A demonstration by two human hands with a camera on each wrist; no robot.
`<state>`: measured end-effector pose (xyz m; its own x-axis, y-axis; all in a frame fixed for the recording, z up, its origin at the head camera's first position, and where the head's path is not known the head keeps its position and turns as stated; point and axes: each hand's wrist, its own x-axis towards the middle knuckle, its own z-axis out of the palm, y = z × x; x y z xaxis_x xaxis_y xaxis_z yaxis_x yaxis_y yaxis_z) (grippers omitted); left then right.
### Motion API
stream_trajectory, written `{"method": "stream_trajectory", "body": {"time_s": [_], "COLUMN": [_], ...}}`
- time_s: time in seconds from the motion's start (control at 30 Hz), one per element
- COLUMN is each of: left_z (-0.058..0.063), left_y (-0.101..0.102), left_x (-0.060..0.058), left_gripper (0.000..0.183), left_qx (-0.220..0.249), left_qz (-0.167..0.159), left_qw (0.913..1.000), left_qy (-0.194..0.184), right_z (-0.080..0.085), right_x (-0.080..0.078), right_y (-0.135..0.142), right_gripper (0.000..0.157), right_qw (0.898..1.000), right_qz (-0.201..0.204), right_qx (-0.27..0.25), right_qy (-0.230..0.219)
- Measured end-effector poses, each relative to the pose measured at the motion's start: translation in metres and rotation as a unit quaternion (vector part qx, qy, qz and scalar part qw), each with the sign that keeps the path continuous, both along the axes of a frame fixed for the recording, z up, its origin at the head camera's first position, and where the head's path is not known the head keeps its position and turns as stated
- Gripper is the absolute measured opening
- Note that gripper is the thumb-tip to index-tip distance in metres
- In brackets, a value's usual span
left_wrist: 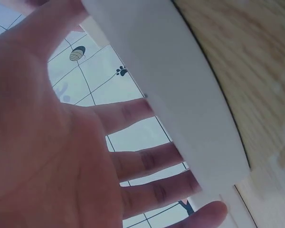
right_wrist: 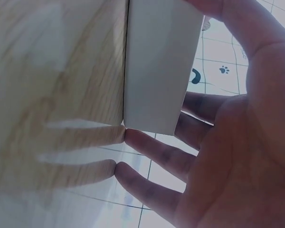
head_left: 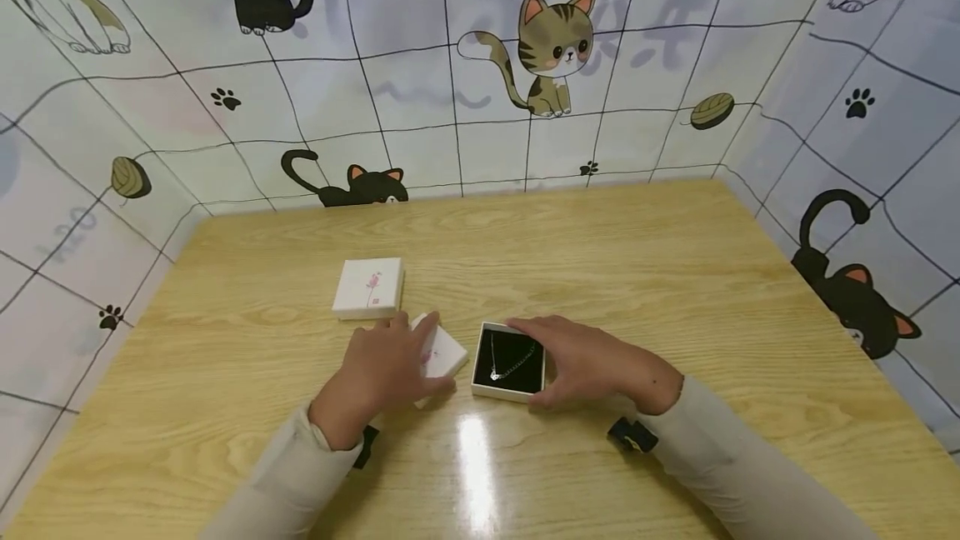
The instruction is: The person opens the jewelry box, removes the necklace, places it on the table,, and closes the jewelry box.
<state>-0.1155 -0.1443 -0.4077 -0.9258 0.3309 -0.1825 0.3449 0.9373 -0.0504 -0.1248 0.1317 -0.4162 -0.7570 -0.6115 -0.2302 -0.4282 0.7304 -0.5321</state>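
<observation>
On the table, a small white jewellery box [head_left: 501, 394] stands uncovered, a silver chain necklace [head_left: 495, 374] with a small pendant lying on its black lining. My right hand [head_left: 592, 359] holds the box from its right side, thumb at the near corner and fingers at the far one. Left of the box lies a white lid [head_left: 450, 354] with a pink print, turned at an angle. Over it, my left hand [head_left: 386, 365] grips the lid between thumb and fingers, covering much of it. The wrist views show the plain white sides of the lid [left_wrist: 180, 90] and box [right_wrist: 159, 71].
Behind my left hand sits a second white box [head_left: 369, 288], closed, with a pink flower print. The wooden table [head_left: 585, 248] meets a cat-patterned cloth [head_left: 420, 123] at the back and sides. A bright reflection shows on the near tabletop.
</observation>
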Motion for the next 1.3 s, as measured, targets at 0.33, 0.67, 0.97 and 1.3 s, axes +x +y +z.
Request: {"method": "stream_trajectory", "body": {"time_s": [0.33, 0.67, 0.97, 1.3], "left_z": [0.006, 0.004, 0.009, 0.006], "left_y": [-0.003, -0.002, 0.011, 0.05], "left_x": [-0.001, -0.002, 0.004, 0.018], "left_gripper": [0.082, 0.081, 0.053, 0.036], "left_qx": [-0.013, -0.027, 0.052, 0.109], "left_qz": [0.017, 0.017, -0.065, -0.16], "left_qw": [0.9996, 0.9993, 0.9758, 0.9688], "left_qy": [-0.02, 0.018, 0.202, 0.155], "right_z": [0.001, 0.001, 0.005, -0.001], "right_x": [-0.001, -0.003, -0.002, -0.003], "right_y": [-0.002, 0.001, 0.005, 0.006], "right_gripper": [0.099, 0.098, 0.099, 0.104], "right_qw": [1.0, 0.999, 0.999, 0.998], "right_qz": [0.007, 0.027, 0.029, 0.053], "right_qx": [0.004, -0.019, -0.015, -0.033], "right_qy": [0.005, 0.004, 0.016, 0.013]}}
